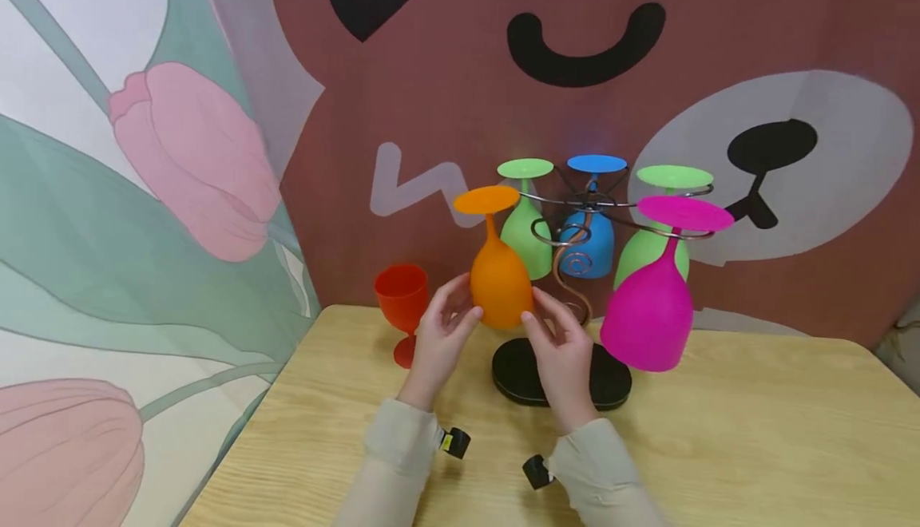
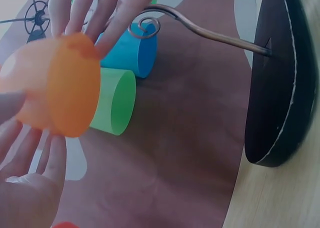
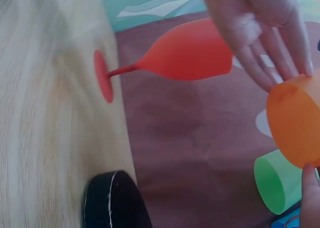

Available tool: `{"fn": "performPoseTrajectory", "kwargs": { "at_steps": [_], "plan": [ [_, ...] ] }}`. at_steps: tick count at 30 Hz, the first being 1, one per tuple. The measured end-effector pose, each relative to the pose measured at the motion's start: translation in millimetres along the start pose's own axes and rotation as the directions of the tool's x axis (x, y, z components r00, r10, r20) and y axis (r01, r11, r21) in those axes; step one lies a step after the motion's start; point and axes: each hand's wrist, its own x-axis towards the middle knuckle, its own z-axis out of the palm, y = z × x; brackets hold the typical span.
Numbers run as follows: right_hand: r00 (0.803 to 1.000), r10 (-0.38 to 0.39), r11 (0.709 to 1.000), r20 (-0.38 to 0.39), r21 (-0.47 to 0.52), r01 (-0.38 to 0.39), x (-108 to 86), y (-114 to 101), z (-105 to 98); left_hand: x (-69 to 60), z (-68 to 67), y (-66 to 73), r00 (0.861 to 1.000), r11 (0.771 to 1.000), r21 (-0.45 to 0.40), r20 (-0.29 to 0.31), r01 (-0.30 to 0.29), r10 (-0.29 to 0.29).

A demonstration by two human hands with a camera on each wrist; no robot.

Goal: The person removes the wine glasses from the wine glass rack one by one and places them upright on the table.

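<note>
An orange plastic goblet (image 1: 501, 291) is held upside down, foot upward, at the left front of a wire goblet rack (image 1: 585, 299). My left hand (image 1: 440, 343) grips its bowl from the left, thumb at the front. From the other side my right hand (image 1: 564, 355) holds the same bowl near the rim, as the left wrist view also shows on the orange goblet (image 2: 75, 88). Whether the orange foot sits in a wire loop cannot be told. Upside down on the rack hang a magenta goblet (image 1: 650, 315), a blue goblet (image 1: 596, 247) and two green goblets (image 1: 528, 243).
A red goblet (image 1: 401, 295) stands upright on the wooden table (image 1: 762, 431), left of my left hand. The rack's black oval base (image 1: 513, 375) rests on the table, partly behind my right hand. A painted wall (image 1: 460, 72) rises directly behind the table.
</note>
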Motion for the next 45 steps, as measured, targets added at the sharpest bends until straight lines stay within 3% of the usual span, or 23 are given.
{"fn": "performPoseTrajectory", "kwargs": {
  "at_steps": [4, 8, 17, 25, 37, 45],
  "plan": [
    [0.999, 0.025, 0.998, -0.030, 0.059, -0.023, -7.2, -0.2, -4.2, -2.6, -0.2, -2.0, 1.000, 1.000, -0.021, 0.016, 0.010, -0.010],
    [1.000, 0.003, 0.994, 0.010, 0.107, -0.004, -8.6, -0.2, -2.9, -2.5, -3.5, -3.3, 1.000, 0.999, -0.036, -0.005, 0.013, -0.013],
    [0.999, -0.032, 0.995, 0.027, 0.092, 0.029, -10.2, 0.2, 2.0, -4.1, -7.3, 0.8, 0.999, 0.999, -0.035, -0.020, 0.027, -0.028],
    [0.998, -0.063, 0.995, 0.020, 0.079, 0.061, -6.3, -5.8, 0.1, -4.4, 0.4, 7.4, 0.999, 0.999, -0.047, -0.042, 0.013, -0.015],
    [0.996, -0.077, 0.997, 0.041, 0.029, 0.076, -0.7, -11.7, -2.6, -5.3, 7.4, 22.1, 0.997, 0.999, 0.042, -0.076, -0.005, 0.009],
    [0.995, -0.080, 0.995, 0.056, 0.058, 0.076, 5.5, -12.1, -10.6, -6.8, 10.5, 28.4, 0.998, 0.993, 0.110, -0.042, -0.047, 0.052]
  ]
}}
